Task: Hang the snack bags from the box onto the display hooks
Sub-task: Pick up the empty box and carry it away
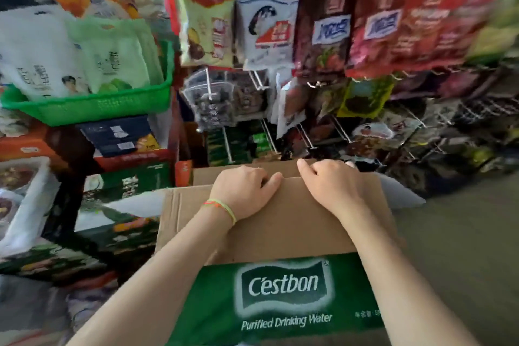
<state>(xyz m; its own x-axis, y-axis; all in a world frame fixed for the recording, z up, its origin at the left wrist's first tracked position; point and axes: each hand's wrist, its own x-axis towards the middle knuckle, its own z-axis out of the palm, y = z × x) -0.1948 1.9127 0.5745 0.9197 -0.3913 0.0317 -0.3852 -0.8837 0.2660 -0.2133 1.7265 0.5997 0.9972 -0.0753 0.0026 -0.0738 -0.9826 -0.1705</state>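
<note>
A brown cardboard box (pixel 280 230) with a green "C'estbon" water label lies closed in front of me. My left hand (pixel 244 191) and my right hand (pixel 328 185) both rest on its top flaps, fingers curled over the far edge of the flap at the seam. The box's contents are hidden. Beyond it, display hooks (pixel 269 135) jut from a rack, several bare at the tips. Snack bags (pixel 320 22) in red, white and brown hang in rows above.
A green plastic basket (pixel 92 105) with white and green bags stands at the left on stacked cartons (pixel 132 160). More packaged goods pile at the lower left. Grey floor (pixel 463 233) shows at the right of the box.
</note>
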